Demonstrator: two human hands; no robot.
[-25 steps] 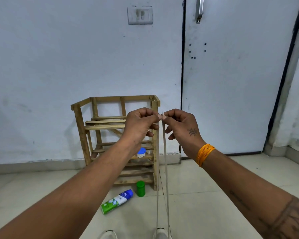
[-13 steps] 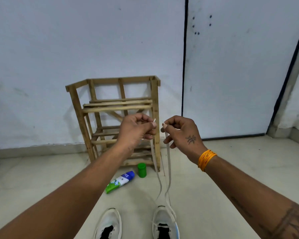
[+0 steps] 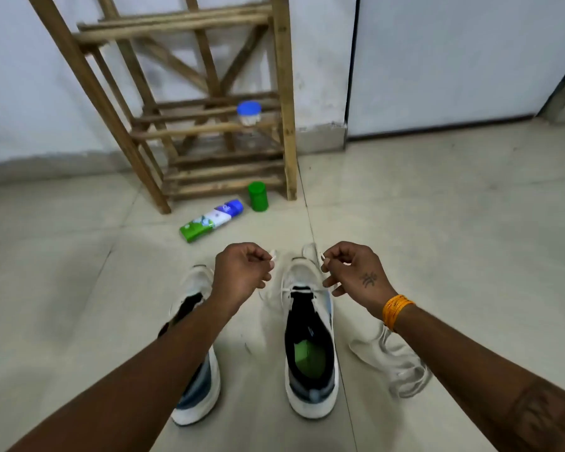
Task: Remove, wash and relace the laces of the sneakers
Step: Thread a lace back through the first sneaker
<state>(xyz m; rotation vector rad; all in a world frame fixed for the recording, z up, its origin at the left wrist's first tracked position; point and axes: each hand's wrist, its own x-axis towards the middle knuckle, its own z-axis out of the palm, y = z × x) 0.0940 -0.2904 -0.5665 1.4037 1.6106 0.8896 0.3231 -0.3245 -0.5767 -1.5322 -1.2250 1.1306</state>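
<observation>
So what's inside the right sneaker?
The right sneaker shows a black lining and a green insole at the heel. Its toe end is hidden under the tongue, so anything there can't be seen.

We look down on a floor [image 3: 437, 223] of pale glossy tiles with thin grout lines. A whitish wall [image 3: 20, 76] rises behind it, with a grey skirting [image 3: 46, 164] at its foot. Against the wall stands a wooden slatted rack [image 3: 209, 125]. To the right we see a pale door [image 3: 454, 60] with dark gaps along its edges. The light is soft and even.
</observation>
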